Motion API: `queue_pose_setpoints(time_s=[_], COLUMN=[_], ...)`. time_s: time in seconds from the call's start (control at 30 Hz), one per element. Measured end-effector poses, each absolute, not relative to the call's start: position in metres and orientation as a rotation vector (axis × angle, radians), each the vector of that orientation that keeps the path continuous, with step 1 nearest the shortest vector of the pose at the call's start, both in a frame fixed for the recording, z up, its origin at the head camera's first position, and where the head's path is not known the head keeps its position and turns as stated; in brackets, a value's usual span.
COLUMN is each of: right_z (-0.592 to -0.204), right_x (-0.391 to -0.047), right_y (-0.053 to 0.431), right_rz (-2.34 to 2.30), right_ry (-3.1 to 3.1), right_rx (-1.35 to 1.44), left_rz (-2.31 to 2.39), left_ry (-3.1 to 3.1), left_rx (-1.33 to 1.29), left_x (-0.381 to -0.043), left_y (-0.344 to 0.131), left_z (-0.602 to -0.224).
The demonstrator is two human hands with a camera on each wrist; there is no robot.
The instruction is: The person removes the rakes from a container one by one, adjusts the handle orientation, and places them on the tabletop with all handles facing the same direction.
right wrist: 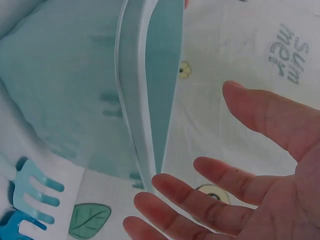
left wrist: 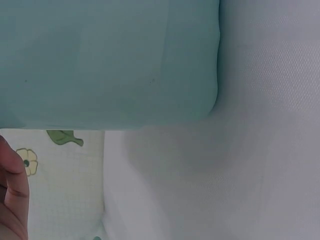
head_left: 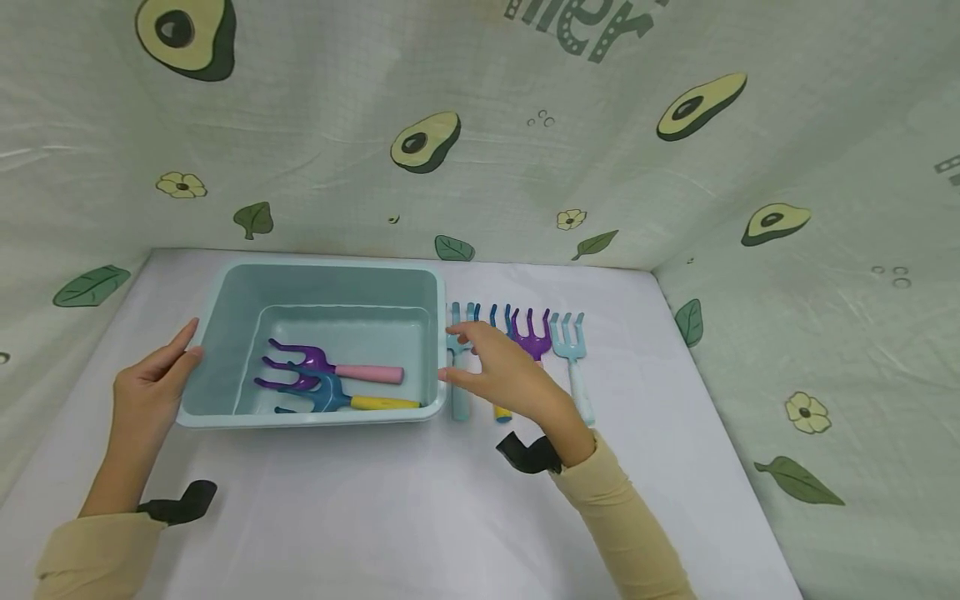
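Note:
A light teal plastic bin (head_left: 330,287) stands on the table. Inside lie a purple hand rake with a pink handle (head_left: 367,373) and a blue hand rake with a yellow handle (head_left: 382,402), partly overlapping. My left hand (head_left: 150,387) is at the bin's left side, fingers fairly straight, fingertips and thumb against the rim; the left wrist view catches only part of it. At the right rim, my right hand (head_left: 510,367) has its fingers spread. In the right wrist view those fingers (right wrist: 215,210) are extended, the thumb apart from the rim, and nothing is held.
Right of the bin several hand rakes lie in a row: a light blue one (head_left: 460,404), a blue one (head_left: 502,414) under my right hand, a purple one (head_left: 532,343) and a pale blue one (head_left: 574,367). A printed cloth (head_left: 330,183) hangs behind the white table (head_left: 360,517).

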State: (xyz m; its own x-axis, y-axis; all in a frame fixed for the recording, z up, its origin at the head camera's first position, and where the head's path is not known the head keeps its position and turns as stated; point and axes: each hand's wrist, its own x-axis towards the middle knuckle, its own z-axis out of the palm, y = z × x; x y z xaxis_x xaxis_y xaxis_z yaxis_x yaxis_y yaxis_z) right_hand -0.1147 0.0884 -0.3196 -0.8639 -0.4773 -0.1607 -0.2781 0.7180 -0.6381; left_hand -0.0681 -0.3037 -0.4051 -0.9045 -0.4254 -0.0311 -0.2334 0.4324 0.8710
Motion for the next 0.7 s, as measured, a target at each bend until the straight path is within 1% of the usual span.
queue_pose_setpoints(time_s=[0.37,0.7], right_z=[-0.325,-0.342], right_x=[-0.103,-0.102], right_y=[0.051,0.027], right_rz=[-0.803,-0.734], right_ry=[2.618,2.574], right_rx=[-0.798,-0.838], left_rz=[-1.483,-1.472], left_ry=[-2.485,-2.488], left_rx=[0.588,0.573], left_x=[-0.067,-0.067], left_y=[-0.304,-0.303], left_z=[-0.404,-0.404])
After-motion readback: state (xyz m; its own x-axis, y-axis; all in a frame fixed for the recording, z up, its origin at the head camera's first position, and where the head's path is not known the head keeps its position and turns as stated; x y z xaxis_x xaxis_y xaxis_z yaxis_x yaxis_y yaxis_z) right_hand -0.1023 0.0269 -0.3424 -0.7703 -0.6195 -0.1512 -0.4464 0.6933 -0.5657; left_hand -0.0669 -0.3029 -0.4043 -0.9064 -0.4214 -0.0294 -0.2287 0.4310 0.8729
